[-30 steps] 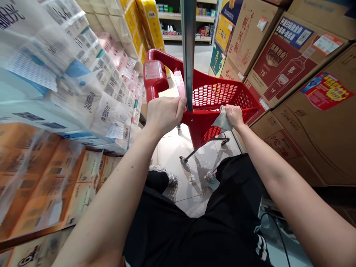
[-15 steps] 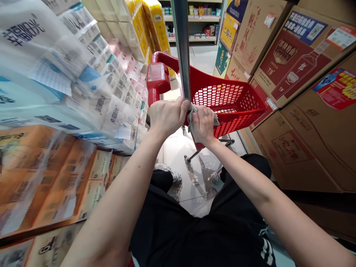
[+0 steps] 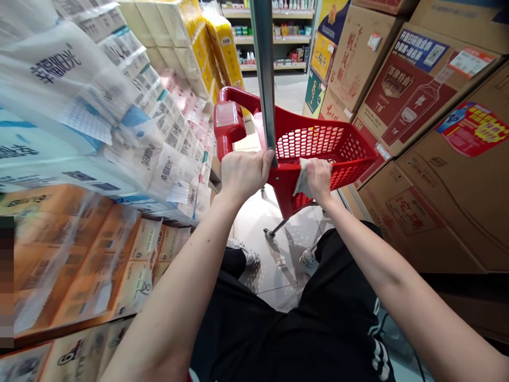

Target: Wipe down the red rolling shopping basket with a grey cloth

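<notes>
A red plastic shopping cart (image 3: 286,179) with a perforated basket stands in front of me, and a grey metal pole (image 3: 263,79) rises from its near corner. My left hand (image 3: 245,178) is closed round the cart at the foot of that pole, its thumb against the metal; the part under the fingers is hidden. In my right hand (image 3: 319,179) is a crumpled pale grey cloth (image 3: 304,179), pressed on the basket's near rim. The fingers are bunched over the cloth and slightly blurred.
Tissue packs (image 3: 135,124) are stacked on the left, with orange packs (image 3: 75,254) below. Cardboard cartons (image 3: 413,90) line the right side. Stocked shelves (image 3: 278,40) stand at the far end. My shoes are on the tiled floor (image 3: 274,270) behind the cart's wheels.
My right hand has moved the cloth from the foot of the pole rightward along the basket rim. My left hand keeps its hold, and the view has shifted slightly.
</notes>
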Motion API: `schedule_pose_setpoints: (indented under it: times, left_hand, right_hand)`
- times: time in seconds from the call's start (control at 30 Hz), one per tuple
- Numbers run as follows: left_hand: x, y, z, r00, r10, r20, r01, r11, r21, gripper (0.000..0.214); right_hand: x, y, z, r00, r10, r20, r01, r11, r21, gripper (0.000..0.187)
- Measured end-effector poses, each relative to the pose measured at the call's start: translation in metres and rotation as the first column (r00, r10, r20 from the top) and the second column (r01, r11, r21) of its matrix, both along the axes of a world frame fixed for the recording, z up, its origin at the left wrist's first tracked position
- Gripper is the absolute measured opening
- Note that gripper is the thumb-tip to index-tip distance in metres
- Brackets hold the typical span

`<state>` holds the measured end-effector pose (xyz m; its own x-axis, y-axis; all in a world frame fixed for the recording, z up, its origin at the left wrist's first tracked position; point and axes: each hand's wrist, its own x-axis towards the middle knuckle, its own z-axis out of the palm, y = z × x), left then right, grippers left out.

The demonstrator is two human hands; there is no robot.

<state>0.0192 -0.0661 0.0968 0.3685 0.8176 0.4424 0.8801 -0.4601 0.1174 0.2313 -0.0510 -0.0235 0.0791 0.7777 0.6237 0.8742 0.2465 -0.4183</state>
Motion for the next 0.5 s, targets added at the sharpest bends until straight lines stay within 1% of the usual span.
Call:
schedule_pose_setpoints:
  times: [0.07, 0.13, 0.2, 0.27, 0.33, 0.4, 0.43, 0.47, 0.5]
  left_hand:
    - [0.003, 0.001, 0.0, 1.0, 0.0, 0.005, 0.0, 1.0, -0.002, 0.073]
    - [0.004, 0.003, -0.001, 1.0, 0.003, 0.003, -0.003, 1.0, 0.012, 0.072]
    - [0.003, 0.006, -0.002, 1.0, 0.003, 0.009, -0.003, 0.999, 0.042, 0.072]
    - [0.001, 0.009, -0.003, 1.0, -0.003, 0.029, 0.001, 0.997, 0.072, 0.071]
    - [0.001, 0.01, -0.004, 0.998, -0.01, 0.054, 0.006, 0.996, 0.088, 0.069]
    - [0.001, 0.009, -0.005, 0.997, -0.019, 0.071, 0.012, 0.996, 0.092, 0.068]
    - [0.002, 0.007, -0.005, 0.997, -0.022, 0.078, 0.015, 0.996, 0.09, 0.067]
    - [0.004, 0.005, -0.005, 0.996, -0.024, 0.083, 0.017, 0.996, 0.085, 0.067]
    - [0.005, 0.003, -0.006, 0.996, -0.026, 0.089, 0.019, 0.997, 0.077, 0.066]
  right_hand:
    - [-0.028, -0.002, 0.014, 0.998, 0.039, -0.041, -0.039, 0.999, -0.008, 0.046]
    - [-0.051, -0.001, 0.027, 0.997, 0.03, -0.075, -0.033, 0.999, -0.037, 0.051]
    - [-0.063, 0.003, 0.04, 0.996, 0.013, -0.09, -0.024, 0.993, -0.116, 0.056]
    - [-0.062, 0.013, 0.053, 0.996, 0.013, -0.089, -0.035, 0.968, -0.249, 0.057]
    - [-0.055, 0.03, 0.065, 0.995, 0.043, -0.086, -0.075, 0.909, -0.41, 0.055]
    - [-0.047, 0.048, 0.076, 0.989, 0.119, -0.085, -0.146, 0.821, -0.552, 0.05]
    - [-0.045, 0.055, 0.08, 0.983, 0.164, -0.082, -0.18, 0.776, -0.605, 0.047]
    - [-0.043, 0.06, 0.084, 0.977, 0.197, -0.077, -0.2, 0.742, -0.639, 0.044]
    - [-0.044, 0.061, 0.086, 0.977, 0.203, -0.068, -0.197, 0.731, -0.653, 0.042]
